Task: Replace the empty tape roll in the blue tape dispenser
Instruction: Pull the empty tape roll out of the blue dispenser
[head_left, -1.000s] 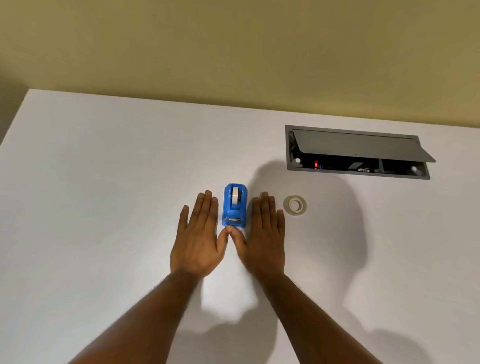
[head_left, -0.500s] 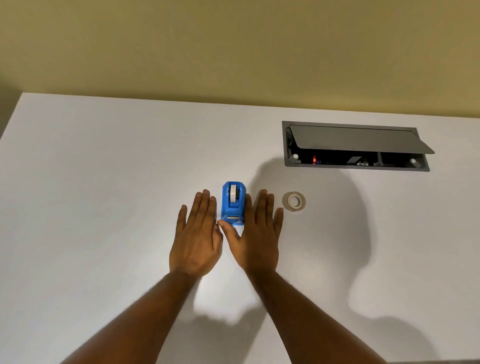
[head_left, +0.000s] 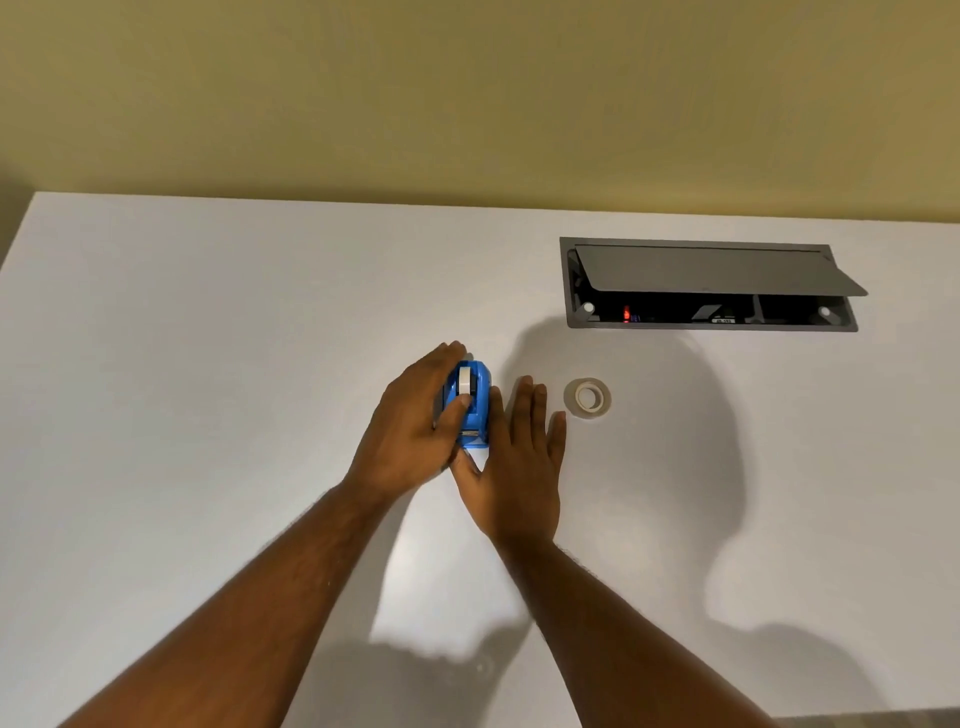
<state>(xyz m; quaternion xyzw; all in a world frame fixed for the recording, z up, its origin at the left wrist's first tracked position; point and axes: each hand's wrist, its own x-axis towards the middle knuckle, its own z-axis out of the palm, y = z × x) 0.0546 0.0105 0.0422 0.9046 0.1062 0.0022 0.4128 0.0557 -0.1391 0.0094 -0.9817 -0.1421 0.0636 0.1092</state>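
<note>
The blue tape dispenser stands on the white table with a white roll core showing in its top slot. My left hand wraps over its left side, fingers reaching past the far end and the thumb resting on top by the core. My right hand lies flat and open on the table just right of the dispenser, its thumb near the cutter end. A fresh roll of clear tape lies flat on the table to the right of my right hand.
A grey cable box is set into the table at the back right, its lid propped open. A yellow wall runs behind the table's far edge. Shadows of my arms and head fall across the table.
My left hand has lifted off the table and closed over the dispenser's left side. My right hand stays flat beside it.
</note>
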